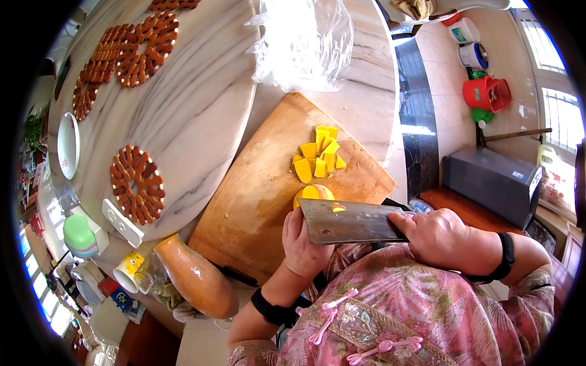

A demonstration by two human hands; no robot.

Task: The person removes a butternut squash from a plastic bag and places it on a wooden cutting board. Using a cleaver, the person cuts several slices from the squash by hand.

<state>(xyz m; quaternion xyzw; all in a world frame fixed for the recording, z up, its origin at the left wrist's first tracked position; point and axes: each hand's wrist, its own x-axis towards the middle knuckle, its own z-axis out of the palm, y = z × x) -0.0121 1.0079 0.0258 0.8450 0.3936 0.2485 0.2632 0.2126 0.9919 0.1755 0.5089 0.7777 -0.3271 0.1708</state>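
My right hand [430,231] grips a broad metal cleaver [352,224] at its handle end. A bit of yellow flesh sticks to the blade. Behind the blade, my left hand [304,244] has its fingers curled against a peeled-looking piece of pumpkin [313,191]; the blade hides part of this hold. Cut yellow pumpkin chunks [322,153] lie in a loose pile beyond it. All of this is on a wooden cutting board [247,183], set at a slant before me.
A whole long orange pumpkin [197,279] lies left of the board, beside a yellow mug [130,272]. Rings of sausage-like brown pieces [137,185] and a power strip [122,223] rest on the marble table [201,110]. A clear plastic bag [302,45] is beyond the board.
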